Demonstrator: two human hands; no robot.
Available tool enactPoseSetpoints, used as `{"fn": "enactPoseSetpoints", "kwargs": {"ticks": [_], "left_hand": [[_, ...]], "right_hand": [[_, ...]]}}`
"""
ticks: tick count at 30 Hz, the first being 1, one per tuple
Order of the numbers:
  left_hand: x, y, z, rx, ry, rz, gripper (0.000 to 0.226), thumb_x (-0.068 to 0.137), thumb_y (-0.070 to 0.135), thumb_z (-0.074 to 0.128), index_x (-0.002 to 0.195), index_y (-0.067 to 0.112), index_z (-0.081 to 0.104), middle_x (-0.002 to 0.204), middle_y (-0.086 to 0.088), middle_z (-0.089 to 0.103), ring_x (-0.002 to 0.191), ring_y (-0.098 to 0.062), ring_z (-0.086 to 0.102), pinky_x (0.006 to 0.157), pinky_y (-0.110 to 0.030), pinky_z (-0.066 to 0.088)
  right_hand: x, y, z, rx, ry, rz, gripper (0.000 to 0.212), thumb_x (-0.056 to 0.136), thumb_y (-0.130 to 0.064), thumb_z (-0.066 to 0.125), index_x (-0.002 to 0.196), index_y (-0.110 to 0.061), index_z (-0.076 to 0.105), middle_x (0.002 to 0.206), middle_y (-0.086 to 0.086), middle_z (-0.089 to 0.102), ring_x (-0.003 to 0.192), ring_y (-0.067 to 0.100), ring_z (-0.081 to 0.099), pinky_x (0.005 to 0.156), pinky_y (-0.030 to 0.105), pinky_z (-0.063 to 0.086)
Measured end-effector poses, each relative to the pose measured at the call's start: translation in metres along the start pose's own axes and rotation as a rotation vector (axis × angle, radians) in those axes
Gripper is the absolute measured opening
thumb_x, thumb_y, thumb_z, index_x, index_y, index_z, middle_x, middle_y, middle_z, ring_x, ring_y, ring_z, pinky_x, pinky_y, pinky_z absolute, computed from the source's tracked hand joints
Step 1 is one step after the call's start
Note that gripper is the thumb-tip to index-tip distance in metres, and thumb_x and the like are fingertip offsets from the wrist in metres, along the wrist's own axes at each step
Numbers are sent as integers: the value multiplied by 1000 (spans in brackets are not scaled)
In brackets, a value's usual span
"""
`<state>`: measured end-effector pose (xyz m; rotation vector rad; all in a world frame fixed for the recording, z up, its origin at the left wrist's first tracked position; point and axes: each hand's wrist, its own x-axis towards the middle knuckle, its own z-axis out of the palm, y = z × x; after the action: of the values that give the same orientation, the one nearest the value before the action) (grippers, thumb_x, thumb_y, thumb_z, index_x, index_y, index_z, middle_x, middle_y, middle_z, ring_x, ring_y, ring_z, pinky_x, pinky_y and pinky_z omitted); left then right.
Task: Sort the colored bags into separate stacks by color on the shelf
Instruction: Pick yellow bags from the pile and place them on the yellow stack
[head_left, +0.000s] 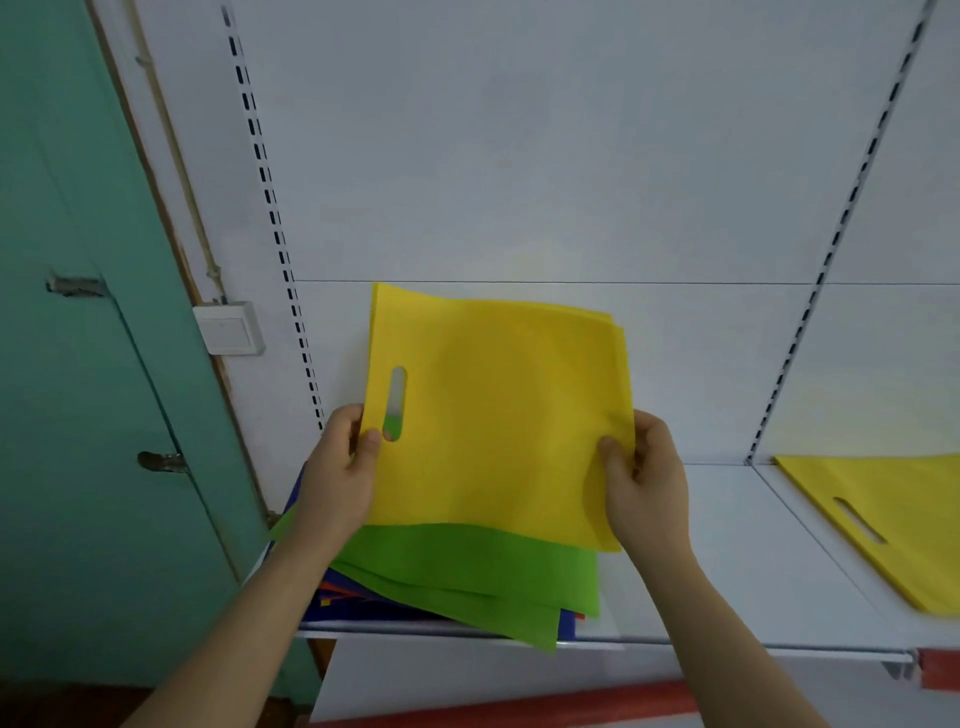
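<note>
A yellow bag (498, 415) with a slot handle is lifted at a tilt above a mixed pile on the white shelf (727, 545). My left hand (343, 467) pinches its left edge beside the slot. My right hand (644, 478) pinches its right edge. Under it lie green bags (467, 571), and beneath those blue (358, 610) and orange bags peek out. Another yellow bag (883, 519) lies flat on the shelf section to the right.
White back panel with slotted uprights (275, 223) frames the shelf bay. A green door (93, 364) and a white wall switch (228, 327) stand to the left. Bare shelf surface lies between the pile and the right yellow bag.
</note>
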<state>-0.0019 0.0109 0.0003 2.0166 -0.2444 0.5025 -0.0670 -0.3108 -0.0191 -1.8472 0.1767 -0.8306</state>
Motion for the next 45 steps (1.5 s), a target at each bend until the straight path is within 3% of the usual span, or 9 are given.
{"fn": "enactPoseSetpoints", "kwargs": {"ticks": [5,11,15,19,24,27,33,40,45], "left_hand": [[-13,-1,27,4,-2,10,9,111,32,45,119,32,49,106,-2,70,84,-24,64,72,-50,53],[-8,35,61,-65,110,138,12,110,27,51,117,19,57,95,16,65,64,0,55,51,-28,40],[-21,81,106,-167,58,174,22,108,25,58,129,23,53,111,7,72,94,4,65,71,-19,49],[-52,128,166,-249,-36,252,29,106,15,58,134,21,49,113,-5,71,102,-22,69,83,-42,53],[-92,188,256,-196,-136,280,18,105,17,58,123,22,60,111,1,71,97,-21,66,74,-35,45],[-120,227,312,-169,-203,278,20,106,18,57,125,19,62,118,0,71,100,-17,64,75,-31,43],[-164,260,392,-122,-368,157,30,109,18,48,137,23,60,132,-3,66,111,-33,65,87,-48,55],[-166,254,448,15,-398,118,34,107,15,52,139,18,62,133,-5,64,109,-23,62,88,-41,54],[-153,241,484,148,-404,72,35,106,17,53,140,16,62,132,-5,63,99,-20,63,85,-37,52]], "right_hand": [[-26,12,0,-141,-16,35,8,106,-22,57,100,-26,54,75,-7,59,70,15,57,59,33,33],[-21,7,-57,-152,257,7,22,104,-29,60,125,-33,56,92,-21,64,81,2,60,59,32,40],[-35,19,-124,-171,450,72,42,98,-41,62,136,-46,45,104,-15,66,89,12,63,65,35,44],[-59,39,-203,-235,556,74,54,101,-33,61,144,-55,36,104,-11,65,83,12,65,67,37,48],[-73,68,-316,-422,641,14,20,99,-31,57,114,-41,65,92,-19,64,79,6,59,68,29,43],[-74,86,-386,-470,629,53,24,104,-19,59,123,-29,69,110,-11,67,92,13,61,81,39,53],[-52,117,-481,-632,429,105,45,98,-12,50,140,-21,64,130,-6,59,106,19,58,87,33,44],[13,176,-507,-720,323,164,39,100,-8,54,134,-20,70,134,-3,63,92,15,55,78,32,44],[74,216,-501,-783,159,116,41,100,-5,51,134,-16,69,139,1,62,107,28,62,88,39,52]]}}
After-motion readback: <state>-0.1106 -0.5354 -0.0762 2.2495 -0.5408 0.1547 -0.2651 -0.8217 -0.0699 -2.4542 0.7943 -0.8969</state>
